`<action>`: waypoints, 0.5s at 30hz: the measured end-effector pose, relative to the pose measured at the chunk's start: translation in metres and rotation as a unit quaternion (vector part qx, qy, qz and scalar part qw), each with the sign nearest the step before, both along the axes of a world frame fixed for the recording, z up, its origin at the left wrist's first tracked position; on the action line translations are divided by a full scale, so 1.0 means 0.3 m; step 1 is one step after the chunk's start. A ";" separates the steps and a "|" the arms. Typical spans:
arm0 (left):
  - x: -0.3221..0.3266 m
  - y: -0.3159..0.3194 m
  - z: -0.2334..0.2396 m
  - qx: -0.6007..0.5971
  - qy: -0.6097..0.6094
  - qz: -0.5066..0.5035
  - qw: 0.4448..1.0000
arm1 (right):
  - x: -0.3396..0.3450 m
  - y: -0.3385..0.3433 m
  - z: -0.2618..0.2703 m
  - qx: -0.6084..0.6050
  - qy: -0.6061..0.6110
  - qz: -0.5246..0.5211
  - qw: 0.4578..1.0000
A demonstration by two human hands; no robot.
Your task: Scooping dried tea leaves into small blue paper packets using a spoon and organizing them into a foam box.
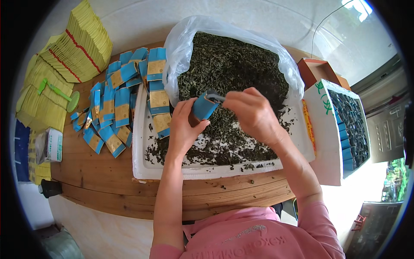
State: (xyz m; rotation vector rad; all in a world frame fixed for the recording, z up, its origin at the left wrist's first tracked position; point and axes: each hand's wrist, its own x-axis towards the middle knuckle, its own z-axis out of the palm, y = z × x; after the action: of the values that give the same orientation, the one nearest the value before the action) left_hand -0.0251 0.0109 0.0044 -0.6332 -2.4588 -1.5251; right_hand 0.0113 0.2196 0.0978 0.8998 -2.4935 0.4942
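My left hand [184,126] grips a small blue-and-brown paper packet [205,107], tilted with its top towards the right. In my right hand [255,113] is the handle of a small scoop or spoon [217,97], whose head is at the packet's mouth. How much the packet holds cannot be seen. Both hands are above a white foam tray [142,170] strewn with dark dried leaves, which look like tea. Behind them a clear plastic bag [181,42] lies open, full of the same leaves [226,58]. Several blue-and-tan packets [159,98] lie along the tray's left side.
More packets [122,106] are heaped on the wooden table [97,181]. Stacked yellow paper sheets [87,42] and a green plastic tool [58,92] are at left. A white foam box [330,136] with upright packets stands right, before an orange-brown box [320,69].
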 end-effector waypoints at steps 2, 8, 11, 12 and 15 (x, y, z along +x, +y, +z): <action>0.002 0.002 0.016 0.047 -0.034 -0.004 0.998 | -0.001 0.027 0.013 -0.108 0.040 -0.064 0.991; -0.004 -0.006 0.018 0.064 -0.014 0.026 0.997 | -0.033 0.183 -0.055 -0.165 -0.078 -0.217 0.959; -0.011 -0.004 0.013 0.077 -0.013 0.026 0.997 | -0.060 0.218 -0.158 -0.071 -0.088 -0.226 0.967; -0.014 0.003 0.012 0.079 -0.025 0.025 0.996 | -0.067 0.194 -0.170 -0.086 -0.137 -0.235 0.958; -0.013 0.006 0.021 0.065 -0.022 0.021 0.997 | -0.116 0.125 -0.236 -0.201 -0.275 -0.237 0.910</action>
State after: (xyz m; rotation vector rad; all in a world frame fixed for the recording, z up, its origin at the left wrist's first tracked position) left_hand -0.0290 0.0128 0.0106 -0.5268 -2.3630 -1.6828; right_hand -0.0235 0.2571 0.0269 -0.0349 -2.7913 1.1531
